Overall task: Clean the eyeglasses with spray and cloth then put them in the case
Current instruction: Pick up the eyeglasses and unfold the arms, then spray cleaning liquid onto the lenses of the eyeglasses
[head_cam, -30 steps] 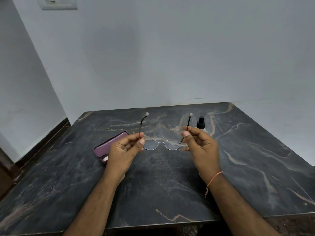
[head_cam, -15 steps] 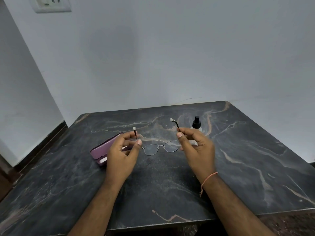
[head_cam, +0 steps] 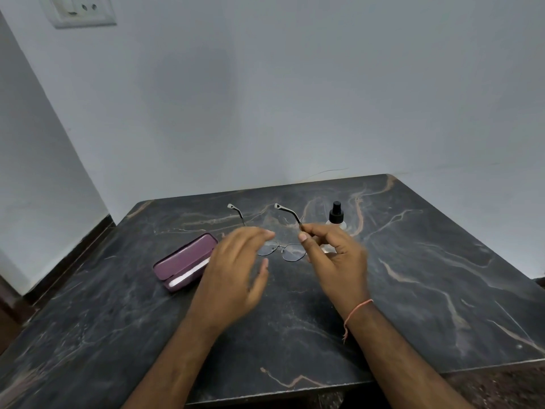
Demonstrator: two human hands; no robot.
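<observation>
The left hand (head_cam: 236,261) has just let go of the glasses (head_cam: 281,250) and hangs loose-fingered, blurred. The right hand (head_cam: 333,255) alone pinches one temple, holding them above the bench (head_cam: 413,276), between case (head_cam: 185,261) and spray (head_cam: 335,215). Likely reaching for cloth or spray.

no legible text, labels, brands or numbers anywhere

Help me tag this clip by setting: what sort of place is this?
Probably a plain room in a home: a dark marble-patterned table stands in a corner of bare pale walls, with a wall socket and switch plate above and a dark skirting below.
</observation>
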